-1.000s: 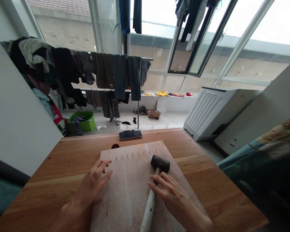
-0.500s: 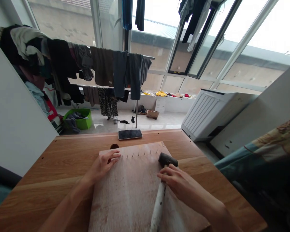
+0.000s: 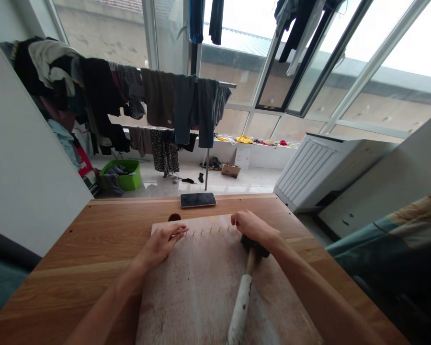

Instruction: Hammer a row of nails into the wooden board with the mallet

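A row of several thin nails (image 3: 210,230) stands upright in a worn wooden board (image 3: 197,287). My left hand (image 3: 167,242) lies over the board's far left corner, its thumb and fingertips closed together at the leftmost nail (image 3: 186,234). At the right end of the row, my right hand (image 3: 253,226) has its fingers curled in a pinch where the last nail stands, hiding that nail. Beneath the right wrist a mallet (image 3: 241,304) lies on the board, dark head away from me and white-wrapped handle towards me. Neither hand touches its handle.
The board rests on a wooden table (image 3: 104,249). Beyond it are a phone (image 3: 198,200) and a small round brown object (image 3: 174,217). Past the table stand a rack of clothes (image 3: 158,98), a green basket (image 3: 131,177) and a white ribbed appliance (image 3: 305,165).
My right hand has let go of the mallet, which now lies on the board, and has moved up to the rightmost nail. My left hand stays by the leftmost nail. The view has shifted slightly.
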`<state>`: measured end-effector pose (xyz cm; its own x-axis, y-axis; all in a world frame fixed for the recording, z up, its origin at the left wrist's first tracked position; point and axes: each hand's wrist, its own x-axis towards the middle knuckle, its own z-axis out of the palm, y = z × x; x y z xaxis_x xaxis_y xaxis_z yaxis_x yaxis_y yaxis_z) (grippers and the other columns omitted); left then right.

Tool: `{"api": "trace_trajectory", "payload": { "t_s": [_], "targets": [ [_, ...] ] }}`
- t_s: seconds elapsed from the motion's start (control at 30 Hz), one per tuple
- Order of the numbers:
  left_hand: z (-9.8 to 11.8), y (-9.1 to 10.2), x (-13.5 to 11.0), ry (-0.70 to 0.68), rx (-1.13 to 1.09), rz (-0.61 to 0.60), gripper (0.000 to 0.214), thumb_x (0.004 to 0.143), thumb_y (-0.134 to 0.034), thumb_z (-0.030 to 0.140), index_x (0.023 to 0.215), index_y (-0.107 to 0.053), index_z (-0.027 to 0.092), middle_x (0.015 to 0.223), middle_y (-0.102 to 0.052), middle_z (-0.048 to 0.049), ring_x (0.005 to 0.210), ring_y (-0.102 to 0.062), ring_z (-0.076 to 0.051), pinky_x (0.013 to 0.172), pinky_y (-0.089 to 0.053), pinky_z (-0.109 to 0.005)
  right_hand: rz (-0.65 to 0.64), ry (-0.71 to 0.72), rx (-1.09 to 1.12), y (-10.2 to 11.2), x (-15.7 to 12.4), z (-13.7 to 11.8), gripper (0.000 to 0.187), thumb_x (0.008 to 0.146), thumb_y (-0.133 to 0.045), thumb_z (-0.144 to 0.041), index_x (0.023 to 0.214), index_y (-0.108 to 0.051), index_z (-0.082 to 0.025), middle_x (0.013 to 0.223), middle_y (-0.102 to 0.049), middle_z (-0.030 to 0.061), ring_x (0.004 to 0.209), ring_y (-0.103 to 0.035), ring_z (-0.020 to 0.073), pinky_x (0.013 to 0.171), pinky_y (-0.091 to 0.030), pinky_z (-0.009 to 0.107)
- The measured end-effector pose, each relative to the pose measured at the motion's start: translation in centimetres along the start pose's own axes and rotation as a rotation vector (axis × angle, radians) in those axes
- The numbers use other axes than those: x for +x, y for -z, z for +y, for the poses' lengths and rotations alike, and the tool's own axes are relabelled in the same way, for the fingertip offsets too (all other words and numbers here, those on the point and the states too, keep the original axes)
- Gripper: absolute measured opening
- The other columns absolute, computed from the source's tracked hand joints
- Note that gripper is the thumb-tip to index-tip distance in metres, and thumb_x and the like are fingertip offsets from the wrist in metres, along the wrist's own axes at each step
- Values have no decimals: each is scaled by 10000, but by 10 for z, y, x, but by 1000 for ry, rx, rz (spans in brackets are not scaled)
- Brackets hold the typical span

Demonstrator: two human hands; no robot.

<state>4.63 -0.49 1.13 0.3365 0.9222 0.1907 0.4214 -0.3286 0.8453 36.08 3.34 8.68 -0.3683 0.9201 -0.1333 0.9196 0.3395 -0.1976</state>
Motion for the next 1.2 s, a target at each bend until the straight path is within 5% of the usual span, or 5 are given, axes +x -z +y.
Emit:
{"api": "trace_trajectory", "payload": {
  "t_s": [0.43,0.63,0.8,0.97,1.2],
  "targets": [
    [10,-23,17,-38,83,-17,344,948,-540,406,1158,-719,199,1154,-767,-73,1061,-729,-247,936,-563,-328,-42,40,-7,-9,5,-23,186,865,-608,-113,836,-776,-188,865,-768,84,809,-693,186,708,-422,242],
    [24,-30,23,-28,188,-29,358,972,-503,427,1094,-752,201,1063,-789,-89,980,-746,-262,869,-562,-328,11,68,38,-9,6,-35,236,875,-630,-139,1052,-763,-218,920,-783,63,844,-699,186,700,-429,237],
    [27,-38,27,-47,74,27,339,954,-543,431,1132,-731,211,1116,-778,-72,1032,-733,-252,912,-556,-330,30,125,72,-7,2,-47,213,874,-604,-85,849,-782,-201,886,-780,75,811,-693,181,706,-441,237],
    [29,-52,35,-26,180,-11,249,949,-558,357,1060,-754,250,992,-802,-50,920,-750,-234,842,-551,-299,97,188,131,-9,7,-56,210,886,-602,-76,889,-779,-189,922,-776,80,845,-684,180,748,-450,235],
    [36,-46,27,-27,133,4,304,968,-529,403,1088,-734,214,1000,-796,-78,900,-751,-246,771,-541,-284,158,265,213,-15,5,-67,200,888,-594,-54,898,-766,-155,876,-740,61,773,-650,147,716,-434,222]
  ]
}}
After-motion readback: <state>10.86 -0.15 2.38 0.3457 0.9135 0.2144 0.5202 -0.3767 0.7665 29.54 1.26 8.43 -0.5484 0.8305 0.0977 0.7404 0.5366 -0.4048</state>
